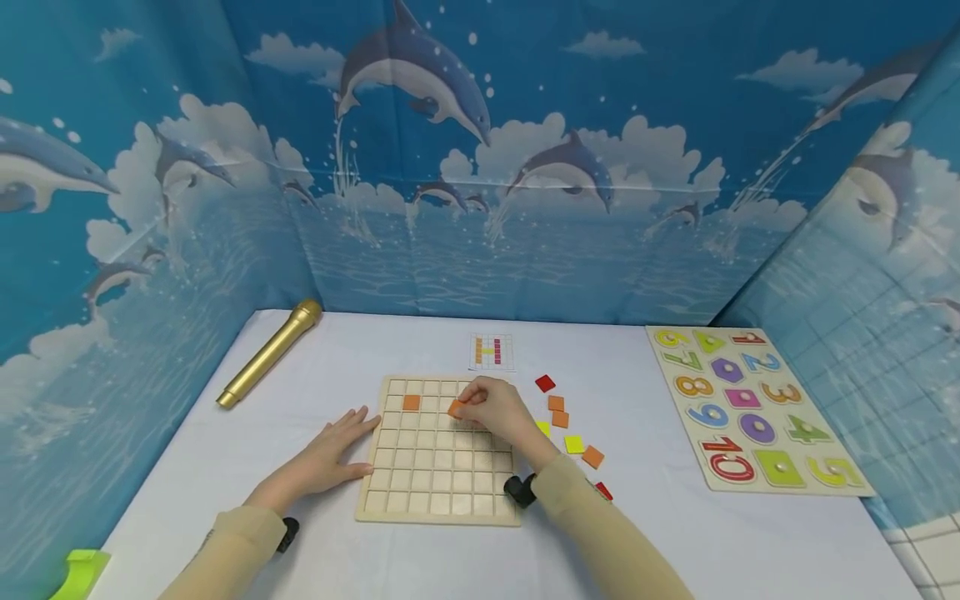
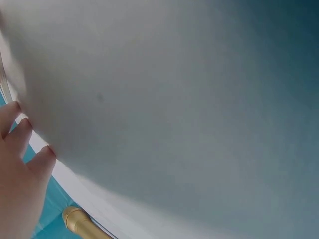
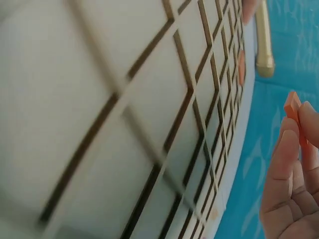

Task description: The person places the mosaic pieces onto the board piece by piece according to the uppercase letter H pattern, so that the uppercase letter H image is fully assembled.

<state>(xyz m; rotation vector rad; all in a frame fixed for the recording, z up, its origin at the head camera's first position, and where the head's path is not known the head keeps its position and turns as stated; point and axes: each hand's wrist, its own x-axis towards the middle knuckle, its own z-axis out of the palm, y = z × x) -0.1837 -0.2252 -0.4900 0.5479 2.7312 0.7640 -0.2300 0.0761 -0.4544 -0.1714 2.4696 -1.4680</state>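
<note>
A wooden grid board point(image 1: 420, 481) lies on the white table, one orange square tile point(image 1: 412, 402) set in a cell near its upper left. My right hand point(image 1: 495, 408) pinches a second orange tile point(image 3: 293, 105) between thumb and fingers, over the upper middle of the board. With fingers spread, my left hand point(image 1: 330, 454) rests on the table, its fingertips and thumb at the board's left edge. Behind the board lies a small pattern card point(image 1: 492, 352) with orange, yellow and red squares in an H shape.
Loose tiles lie right of the board, among them a red tile point(image 1: 545, 383), a yellow tile point(image 1: 573, 444) and an orange tile point(image 1: 593, 457). A gold microphone point(image 1: 270, 354) is at the back left, a number puzzle board point(image 1: 757, 408) at the right. A dolphin curtain point(image 1: 480, 250) encloses the table.
</note>
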